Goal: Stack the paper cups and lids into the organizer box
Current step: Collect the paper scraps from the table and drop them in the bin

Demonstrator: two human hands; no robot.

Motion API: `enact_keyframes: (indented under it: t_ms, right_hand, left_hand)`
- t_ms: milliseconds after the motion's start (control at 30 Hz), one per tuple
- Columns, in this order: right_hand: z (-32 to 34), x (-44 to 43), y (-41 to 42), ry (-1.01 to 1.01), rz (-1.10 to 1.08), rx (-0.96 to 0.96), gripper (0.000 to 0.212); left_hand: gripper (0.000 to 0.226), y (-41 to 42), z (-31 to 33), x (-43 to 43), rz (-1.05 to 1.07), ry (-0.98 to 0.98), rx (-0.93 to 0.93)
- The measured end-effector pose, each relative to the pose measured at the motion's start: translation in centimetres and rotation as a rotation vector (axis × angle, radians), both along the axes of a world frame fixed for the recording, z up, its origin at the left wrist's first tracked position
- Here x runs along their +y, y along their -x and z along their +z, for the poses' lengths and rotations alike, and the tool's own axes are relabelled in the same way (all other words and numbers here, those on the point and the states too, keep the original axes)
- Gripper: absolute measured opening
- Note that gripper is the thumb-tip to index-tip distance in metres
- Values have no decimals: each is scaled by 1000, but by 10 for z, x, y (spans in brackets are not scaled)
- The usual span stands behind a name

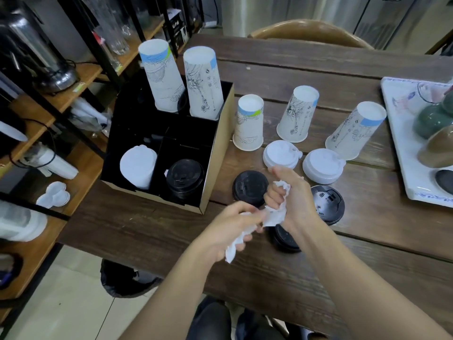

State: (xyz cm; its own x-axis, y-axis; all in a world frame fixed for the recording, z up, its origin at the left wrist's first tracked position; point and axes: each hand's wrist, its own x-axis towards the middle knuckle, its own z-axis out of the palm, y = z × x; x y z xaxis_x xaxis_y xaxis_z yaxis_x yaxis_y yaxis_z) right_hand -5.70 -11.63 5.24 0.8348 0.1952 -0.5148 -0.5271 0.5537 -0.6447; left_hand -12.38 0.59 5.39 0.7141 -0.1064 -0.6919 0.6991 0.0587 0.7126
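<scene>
A black organizer box (pixel 215 153) stands at the table's left. Its far compartments hold two upside-down stacks of paper cups (pixel 161 79) (pixel 203 84); its near ones hold white lids (pixel 138 165) and black lids (pixel 184 179). Three upside-down printed cups (pixel 248 122) (pixel 297 114) (pixel 355 131) stand on the table to its right. In front of them lie two white lids (pixel 279 153) (pixel 322 165) and three black lids (pixel 248 187) (pixel 329 203) (pixel 284 238). My left hand (pixel 232 229) and right hand (pixel 291 195) both grip a crumpled white tissue (pixel 274 215) above the black lids.
A white tray (pixel 402 153) with green and brown cups sits at the table's right edge. A wooden shelf (pixel 83 173) with plastic cups, lids and a metal urn stands left of the table. A black bin (pixel 122 278) is under the table. A chair back (pixel 308 28) is at the far side.
</scene>
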Motion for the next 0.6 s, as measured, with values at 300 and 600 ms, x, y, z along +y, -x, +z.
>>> enact_keyframes:
  t_ms: [300,600]
  right_hand:
    - [-11,37,36,356,479,-364,14]
    - [-1,61,61,408,367,-466,14]
  left_hand:
    - [7,28,2,18,392,-106,-154]
    - [15,58,13,77,290,9,-259]
